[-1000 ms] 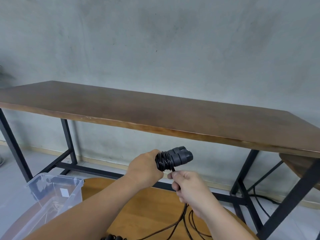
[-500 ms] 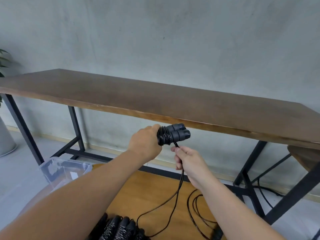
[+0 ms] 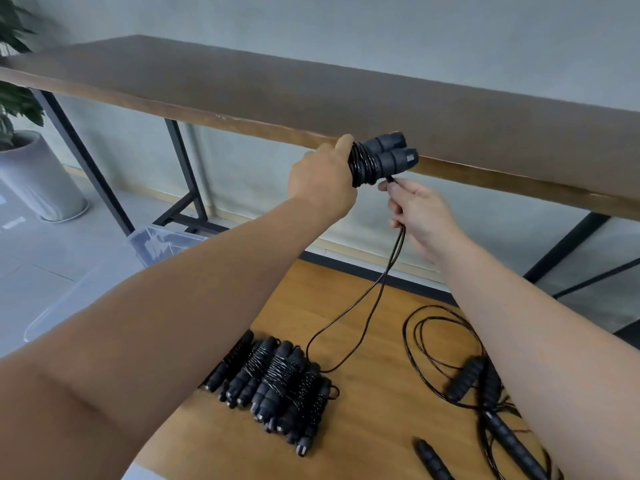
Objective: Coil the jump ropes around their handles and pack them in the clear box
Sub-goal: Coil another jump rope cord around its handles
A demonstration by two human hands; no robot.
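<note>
My left hand (image 3: 322, 181) grips a pair of black jump rope handles (image 3: 384, 157) held side by side, with cord wound round them near my fingers. My right hand (image 3: 415, 213) pinches the doubled black cord (image 3: 374, 303) just below the handles; the loose loop hangs down to the light wooden table (image 3: 374, 441). Several coiled jump ropes (image 3: 277, 379) lie in a row on that table. Uncoiled ropes with black handles (image 3: 485, 410) lie tangled at the right. The clear box (image 3: 156, 240) stands at the left, partly hidden by my left arm.
A long dark wooden bench table (image 3: 311, 88) on black metal legs runs across in front of the grey wall. A potted plant in a grey pot (image 3: 34, 178) stands on the floor at far left.
The view has tilted down, bringing the coiled ropes and loose ropes on the table into sight. My right hand has shifted slightly right along the cord; my left keeps hold of the handles.
</note>
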